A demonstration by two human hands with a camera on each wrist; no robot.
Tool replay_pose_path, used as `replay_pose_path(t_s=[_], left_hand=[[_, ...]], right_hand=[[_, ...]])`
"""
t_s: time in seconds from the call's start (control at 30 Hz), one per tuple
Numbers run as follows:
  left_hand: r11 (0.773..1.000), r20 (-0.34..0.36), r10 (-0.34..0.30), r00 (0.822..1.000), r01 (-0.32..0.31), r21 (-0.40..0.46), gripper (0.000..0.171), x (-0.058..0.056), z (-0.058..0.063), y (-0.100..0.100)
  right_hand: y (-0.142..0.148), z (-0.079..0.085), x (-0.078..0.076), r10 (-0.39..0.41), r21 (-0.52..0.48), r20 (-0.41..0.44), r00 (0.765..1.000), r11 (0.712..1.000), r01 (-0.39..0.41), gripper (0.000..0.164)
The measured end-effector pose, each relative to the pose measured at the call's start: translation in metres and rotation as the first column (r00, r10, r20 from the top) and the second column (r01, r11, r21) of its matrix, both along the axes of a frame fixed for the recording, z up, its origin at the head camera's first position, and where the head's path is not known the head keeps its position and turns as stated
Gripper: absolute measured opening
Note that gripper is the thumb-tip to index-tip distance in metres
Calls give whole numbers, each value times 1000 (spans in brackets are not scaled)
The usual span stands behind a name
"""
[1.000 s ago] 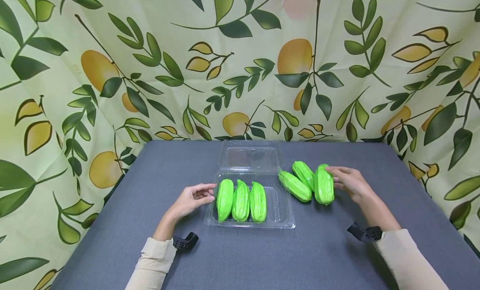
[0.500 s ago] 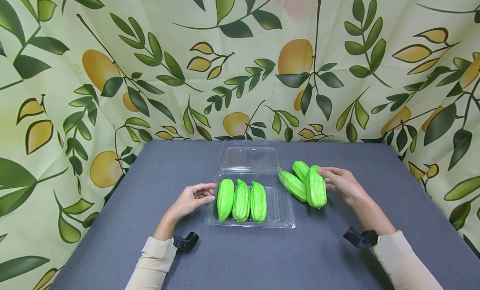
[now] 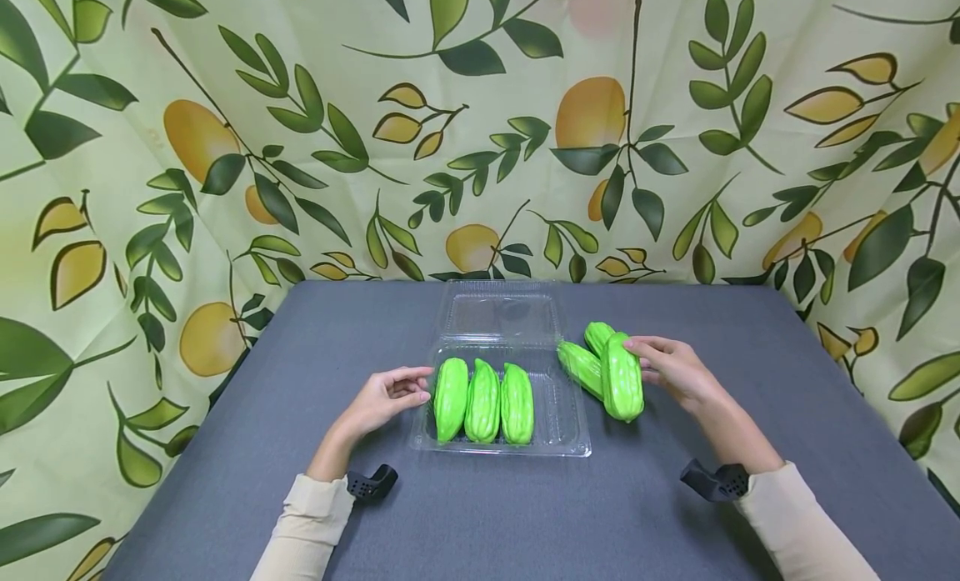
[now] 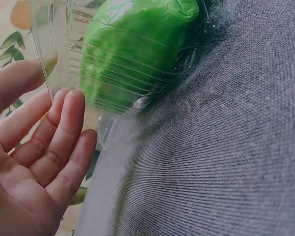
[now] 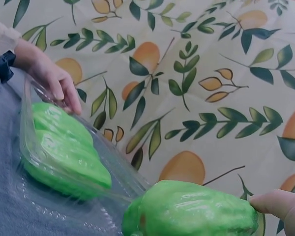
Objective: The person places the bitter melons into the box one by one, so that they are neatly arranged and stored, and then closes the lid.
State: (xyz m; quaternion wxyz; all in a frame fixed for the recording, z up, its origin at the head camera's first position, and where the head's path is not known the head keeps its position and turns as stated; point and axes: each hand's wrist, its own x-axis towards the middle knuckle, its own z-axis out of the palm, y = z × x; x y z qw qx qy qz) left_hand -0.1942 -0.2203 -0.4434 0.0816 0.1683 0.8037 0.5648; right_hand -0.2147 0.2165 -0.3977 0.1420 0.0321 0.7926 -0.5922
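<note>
My right hand (image 3: 678, 371) holds a light green, ribbed bitter melon (image 3: 622, 379) near its far end, thumb and fingers at its right side. In the head view it overlaps two more bitter melons, one leaning left (image 3: 577, 366) and one behind (image 3: 597, 335). A clear plastic clamshell container (image 3: 502, 453) stands in the middle with its lid (image 3: 501, 313) folded back. Three bitter melons (image 3: 482, 404) lie side by side in its left part. My left hand (image 3: 386, 402) has its fingertips at the container's left edge, fingers loosely bent; the left wrist view shows the palm (image 4: 27, 184).
A dark grey cloth (image 3: 480, 523) covers the table. Behind and at both sides hangs a curtain (image 3: 510, 89) printed with leaves and fruit. Each wrist wears a black strap (image 3: 372, 483). The container's right part shows bare plastic (image 3: 558, 418).
My right hand has moved left with the bitter melon, from right of the two loose ones to overlapping them, a little nearer the container. My left hand has stayed at the container's edge.
</note>
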Motion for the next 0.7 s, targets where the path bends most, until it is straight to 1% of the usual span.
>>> replay_pose_path(t_s=[0.17,0.37,0.5,0.7], left_hand=[[1000,16,3,1000,-3,11,43,1,2,1],[1000,11,-2,1000,1,9,43,2,4,1],[1000,11,-4,1000,4,10,43,3,6,1],[1000,8,-6,1000,6,15,43,2,5,1]], right_hand=[[-6,1,2,6,-17,-5,1000,1000,-6,69],[-14,1,4,24,13,-2,1000,1000,-24,68],[-20,1,7,40,-6,1,999,999,-40,67],[-29,2,9,38,-17,8,999,999,-38,65]])
